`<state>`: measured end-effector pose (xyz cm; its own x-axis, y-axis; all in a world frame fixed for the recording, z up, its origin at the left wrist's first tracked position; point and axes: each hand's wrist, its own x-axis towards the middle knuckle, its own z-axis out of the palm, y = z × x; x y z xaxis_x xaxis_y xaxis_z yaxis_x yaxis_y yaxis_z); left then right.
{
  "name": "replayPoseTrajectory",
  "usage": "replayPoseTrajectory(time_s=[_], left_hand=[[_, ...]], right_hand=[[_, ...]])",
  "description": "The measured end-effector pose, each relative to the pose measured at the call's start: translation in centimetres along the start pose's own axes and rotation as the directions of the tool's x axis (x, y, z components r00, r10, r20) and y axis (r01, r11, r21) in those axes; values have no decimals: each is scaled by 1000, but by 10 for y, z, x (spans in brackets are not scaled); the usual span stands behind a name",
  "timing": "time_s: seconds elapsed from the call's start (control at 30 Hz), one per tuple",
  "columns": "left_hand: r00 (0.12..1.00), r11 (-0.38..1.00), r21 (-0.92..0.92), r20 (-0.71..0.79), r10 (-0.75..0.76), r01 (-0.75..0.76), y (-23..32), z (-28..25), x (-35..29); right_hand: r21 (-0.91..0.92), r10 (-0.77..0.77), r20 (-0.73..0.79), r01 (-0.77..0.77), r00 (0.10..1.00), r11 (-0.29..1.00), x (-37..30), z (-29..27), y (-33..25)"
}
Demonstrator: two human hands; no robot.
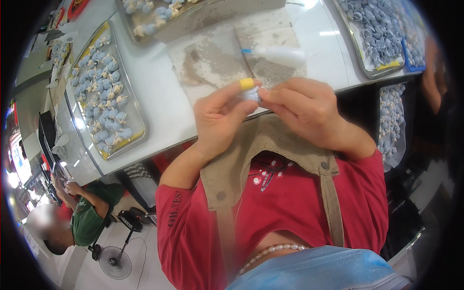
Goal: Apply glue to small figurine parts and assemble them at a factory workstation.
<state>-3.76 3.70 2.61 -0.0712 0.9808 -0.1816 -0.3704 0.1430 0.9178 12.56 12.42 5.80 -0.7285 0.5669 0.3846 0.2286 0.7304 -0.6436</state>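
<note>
Close to the table's front edge, my left hand [220, 116] pinches a small pale blue piece [250, 94] between thumb and fingers. Yellow tape [246, 84] wraps one of its fingertips. My right hand [304, 106] meets it from the other side, thumb and fingertips pressed together at the piece's right edge. Whether something tiny sits between those right fingertips is hidden. Just beyond both hands lies a white squeeze bottle [280, 56] with a blue tip, on its side on a stained sheet [212, 60].
At left stands a metal tray [140, 123] of small blue-and-cream figures; another tray [159, 30] is at the back. A tray of grey-blue curved pieces [379, 36] occupies the far right. A person in green [89, 217] sits at left, near a fan [115, 262].
</note>
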Motion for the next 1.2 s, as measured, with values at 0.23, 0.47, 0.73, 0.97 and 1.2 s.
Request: replayPoseTrajectory(time_s=[0.23, 0.47, 0.73, 0.97, 1.2], left_hand=[[987, 989, 2, 68, 147, -148, -1, 3, -2], [992, 999, -22, 113, 51, -49, -4, 19, -5], [946, 928, 239, 227, 232, -285, -7, 18, -6], [928, 912, 247, 268, 259, -326, 6, 6, -10], [944, 949, 141, 216, 249, -283, 23, -19, -18]], right_hand=[[436, 282, -36, -239, 959, 868, -6, -3, 17], [769, 306, 277, -401, 911, 497, -20, 4, 15], [662, 218, 339, -397, 915, 636, -19, -7, 16], [705, 177, 253, -307, 951, 639, -8, 2, 8], [810, 144, 226, -268, 963, 522, 4, 27, -9]])
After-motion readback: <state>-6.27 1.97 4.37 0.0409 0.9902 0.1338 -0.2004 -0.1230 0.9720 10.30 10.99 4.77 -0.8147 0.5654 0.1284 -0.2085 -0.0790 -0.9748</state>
